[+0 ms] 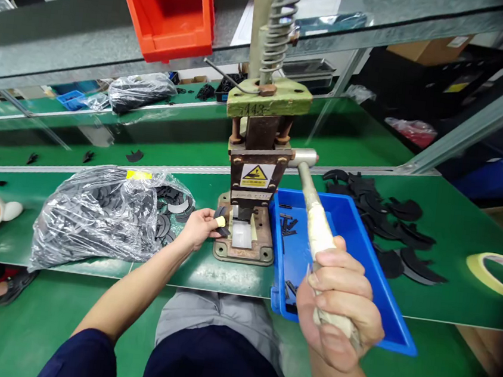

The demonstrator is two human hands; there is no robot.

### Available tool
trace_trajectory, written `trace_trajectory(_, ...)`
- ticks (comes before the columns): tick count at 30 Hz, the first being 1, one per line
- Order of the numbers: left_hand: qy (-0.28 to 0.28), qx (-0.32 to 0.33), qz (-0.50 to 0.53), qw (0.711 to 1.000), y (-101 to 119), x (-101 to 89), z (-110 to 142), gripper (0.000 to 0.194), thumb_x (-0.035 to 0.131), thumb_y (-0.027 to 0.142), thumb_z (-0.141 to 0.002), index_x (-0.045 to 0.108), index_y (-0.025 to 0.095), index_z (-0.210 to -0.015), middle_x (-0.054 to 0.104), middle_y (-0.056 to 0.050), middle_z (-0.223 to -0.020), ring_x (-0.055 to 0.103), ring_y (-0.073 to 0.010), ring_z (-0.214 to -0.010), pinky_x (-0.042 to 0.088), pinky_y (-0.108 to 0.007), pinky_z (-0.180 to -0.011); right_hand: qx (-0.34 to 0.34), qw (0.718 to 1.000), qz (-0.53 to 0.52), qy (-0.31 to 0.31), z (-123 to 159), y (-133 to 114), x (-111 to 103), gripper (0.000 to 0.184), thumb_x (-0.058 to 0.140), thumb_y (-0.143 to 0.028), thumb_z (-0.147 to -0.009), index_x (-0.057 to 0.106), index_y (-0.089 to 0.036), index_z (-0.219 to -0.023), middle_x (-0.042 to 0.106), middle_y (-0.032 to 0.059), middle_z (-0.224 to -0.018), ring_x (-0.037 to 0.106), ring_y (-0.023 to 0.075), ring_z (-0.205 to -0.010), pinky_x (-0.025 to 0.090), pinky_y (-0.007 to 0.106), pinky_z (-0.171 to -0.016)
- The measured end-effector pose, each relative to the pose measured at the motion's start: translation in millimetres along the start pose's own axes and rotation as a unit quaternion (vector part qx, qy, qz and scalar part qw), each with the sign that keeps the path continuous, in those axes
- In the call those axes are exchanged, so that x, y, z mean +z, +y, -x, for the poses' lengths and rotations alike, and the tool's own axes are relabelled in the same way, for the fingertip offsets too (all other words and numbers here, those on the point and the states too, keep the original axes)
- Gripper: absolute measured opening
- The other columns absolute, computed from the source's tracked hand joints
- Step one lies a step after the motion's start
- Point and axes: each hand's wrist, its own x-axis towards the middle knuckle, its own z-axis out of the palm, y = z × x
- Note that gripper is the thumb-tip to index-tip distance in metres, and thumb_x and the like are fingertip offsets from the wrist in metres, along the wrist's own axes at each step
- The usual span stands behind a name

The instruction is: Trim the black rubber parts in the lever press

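My right hand (341,303) is wrapped round the taped lever (315,219) of a hand press (257,171). The lever slants up from my fist to the metal hub on the press's right side. My left hand (202,226) pinches a black curved piece (219,212) at the left of the press base (222,250). Something small and yellow (221,222) shows at those fingertips; I cannot tell whether it is on a finger or on the piece. A pale block (242,235) sits on the base under the ram, close to my left fingers.
A clear plastic bag (91,213) of black curved pieces lies left of the press. To the right are a blue tray (353,247) with small black strips, a pile of black curved pieces (366,206) and a tape roll (477,266). An orange bin (176,48) sits on the shelf above.
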Motion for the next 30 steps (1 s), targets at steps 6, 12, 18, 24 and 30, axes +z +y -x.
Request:
trace_trajectory(6,-0.017,-0.006,-0.030,0.999,5.0,15.7,-17.0,0.033,0.088,0.013,-0.061,0.058,0.011,-0.074,0.059,0.004,-0.058,0.060,-0.0083,-0.047,0.054,-0.019,-0.045,0.001,1.000,0.000,-0.015,-1.0,-1.1,-0.7,0.013,0.054,-0.033,-0.081,0.057,-0.022,-0.075,0.059,-0.0009,-0.078,0.060,0.0203,-0.089,0.042,0.053,-0.105)
trace_trajectory(12,-0.023,-0.015,-0.070,0.997,6.0,18.8,-20.5,0.028,0.082,0.007,-0.067,0.054,0.012,-0.071,0.056,0.005,-0.057,0.055,-0.0054,-0.041,0.051,-0.016,-0.042,-0.004,1.000,0.011,-0.009,-0.7,-0.1,-2.0,0.010,0.054,-0.032,-0.080,0.058,-0.024,-0.076,0.058,-0.0006,-0.074,0.060,0.0214,-0.086,0.044,0.055,-0.103)
trace_trajectory(18,-0.012,-0.084,-0.118,0.989,10.1,20.6,-23.1,0.025,0.076,0.007,-0.073,0.052,0.013,-0.069,0.056,0.003,-0.051,0.056,-0.0075,-0.036,0.049,-0.015,-0.042,0.014,1.000,0.017,0.002,-0.9,-3.3,-0.1,0.009,0.055,-0.033,-0.080,0.057,-0.025,-0.076,0.056,-0.0017,-0.072,0.058,0.0205,-0.083,0.044,0.055,-0.104)
trace_trajectory(24,0.037,-0.166,-0.113,0.979,19.0,29.6,-22.4,0.021,0.072,0.004,-0.071,0.055,0.015,-0.067,0.060,0.001,-0.050,0.063,-0.0140,-0.045,0.055,-0.022,-0.049,0.022,1.000,0.015,-0.017,-2.3,-5.9,-1.4,0.008,0.055,-0.032,-0.078,0.055,-0.024,-0.075,0.054,-0.0016,-0.073,0.059,0.0210,-0.085,0.043,0.056,-0.104)
trace_trajectory(30,0.036,-0.142,-0.136,0.980,24.6,34.8,-25.4,0.025,0.071,-0.002,-0.065,0.053,0.015,-0.060,0.059,0.002,-0.052,0.061,-0.0142,-0.042,0.056,-0.026,-0.046,0.012,1.000,-0.007,-0.013,-0.8,-1.7,-1.8,0.008,0.055,-0.030,-0.076,0.053,-0.023,-0.073,0.053,-0.0012,-0.072,0.056,0.0209,-0.084,0.042,0.056,-0.100)
